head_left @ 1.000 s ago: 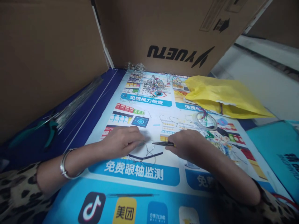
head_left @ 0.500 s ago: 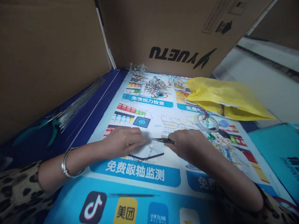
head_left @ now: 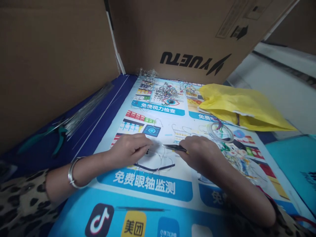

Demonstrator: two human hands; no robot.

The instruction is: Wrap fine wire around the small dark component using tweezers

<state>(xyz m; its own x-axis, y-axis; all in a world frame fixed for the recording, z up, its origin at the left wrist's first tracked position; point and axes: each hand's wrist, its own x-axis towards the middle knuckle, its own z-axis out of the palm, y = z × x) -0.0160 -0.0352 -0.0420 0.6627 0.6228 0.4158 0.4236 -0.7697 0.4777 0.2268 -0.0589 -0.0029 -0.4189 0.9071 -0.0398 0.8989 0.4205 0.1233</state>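
My right hand (head_left: pixel 201 152) is wrapped round a pair of thin-nosed pliers (head_left: pixel 174 147), whose dark jaws point left. Facing them, my left hand (head_left: pixel 132 148) is closed, thumb and fingers pressed together; what it pinches, if anything, is too small to make out. A small gap lies between the pliers' tips and the left fingertips. Below the jaws, thin bent wires (head_left: pixel 161 164) rest on the printed sheet (head_left: pixel 148 199). A silver bangle (head_left: pixel 71 172) circles my left wrist.
A bundle of straight wires (head_left: pixel 85 110) and green-handled pliers (head_left: pixel 60 141) lie at left. Tangled wire (head_left: pixel 168 91) sits farther back, before the cardboard walls (head_left: pixel 158 29). To the right are a tape roll (head_left: pixel 232 136), a yellow bag (head_left: pixel 237 98) and a teal bag (head_left: pixel 293 158).
The gap between the left fingertips and the pliers' tips has widened slightly, the left fingers having drawn back. The whole view has shifted a little.
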